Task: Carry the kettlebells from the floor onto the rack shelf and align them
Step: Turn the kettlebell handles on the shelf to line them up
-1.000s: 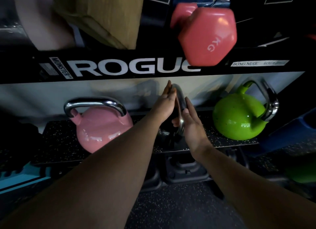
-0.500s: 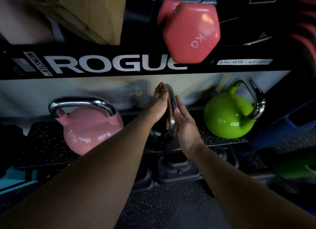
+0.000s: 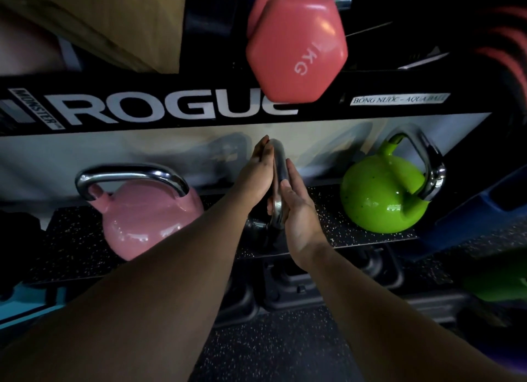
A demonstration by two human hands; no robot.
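A dark kettlebell with a chrome handle (image 3: 278,179) stands in the middle of the speckled rack shelf (image 3: 328,227), its body mostly hidden behind my arms. My left hand (image 3: 258,173) presses flat against the handle's left side. My right hand (image 3: 296,207) presses flat against its right side, so the handle is pinched edge-on between both palms. A pink kettlebell (image 3: 148,213) sits on the shelf to the left. A green kettlebell (image 3: 385,193) sits to the right, its handle turned sideways.
The black ROGUE beam (image 3: 171,107) crosses just above the shelf. A pink hex dumbbell (image 3: 296,50) overhangs it, beside a wooden box (image 3: 114,19). Dark weights (image 3: 299,287) sit under the shelf. Blue gear (image 3: 479,222) lies right, teal gear (image 3: 28,301) left, with speckled floor (image 3: 271,350) below.
Both hands stay flat on the chrome handle. The view has shifted slightly, so the rack sits a little further left in frame. The kettlebells on the shelf have not visibly moved.
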